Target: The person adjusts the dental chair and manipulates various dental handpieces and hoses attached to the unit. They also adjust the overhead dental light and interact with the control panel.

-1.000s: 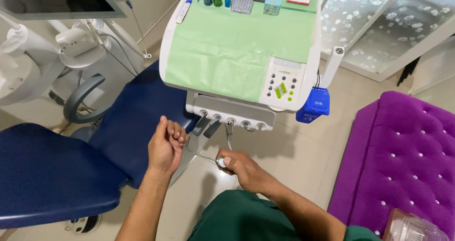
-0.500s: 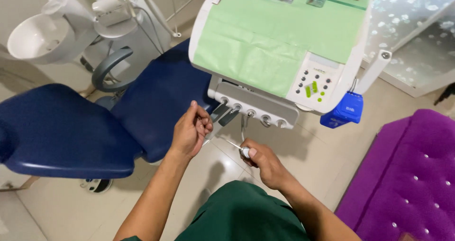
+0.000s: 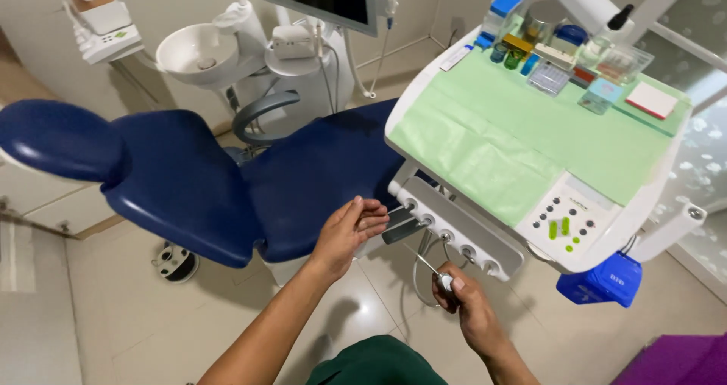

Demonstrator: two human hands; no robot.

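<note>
Just below the tray unit's holder row (image 3: 454, 237), the right hand (image 3: 466, 309) grips a thin metal tool (image 3: 433, 270), tip angled up-left toward the nearby left hand (image 3: 348, 230), whose fingers are pinched together.

The 2 bare forearms reach forward from the bottom edge, the left one longer and more stretched. The left hand (image 3: 347, 232) is raised with its fingers (image 3: 372, 220) bent loosely together, thumb on top. The right hand (image 3: 463, 303) stays lower, closed in a fist-like pinch, knuckles up.
</note>
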